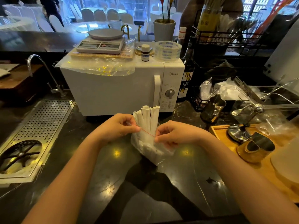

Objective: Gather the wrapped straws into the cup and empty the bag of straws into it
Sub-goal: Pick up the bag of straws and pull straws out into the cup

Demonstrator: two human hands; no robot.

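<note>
Head view: both hands are working at centre frame, just in front of a white microwave oven.

The left hand is pinching the left edge of a clear plastic zip bag at its mouth, fingers curled. The right hand is pinching the right edge the same way. A thin red seal strip is running taut between the two pinches.

The bag is sitting upright, tilted slightly left, over the dark glossy stone desk. Can't tell if its bottom is touching the desk. The film is looking crinkled and cloudy.

A bundle of white paper-wrapped straws is standing inside it. The flat, square-cut wrapper ends are sticking out above the mouth and fanning a bit. The lower ends are showing as white lumps through the plastic.

To the right, a round steel cup is sitting on a wooden tray, well apart from the bag. A small steel pitcher is standing behind it. To the left, a perforated steel drain tray is lying set into the desk.
</note>
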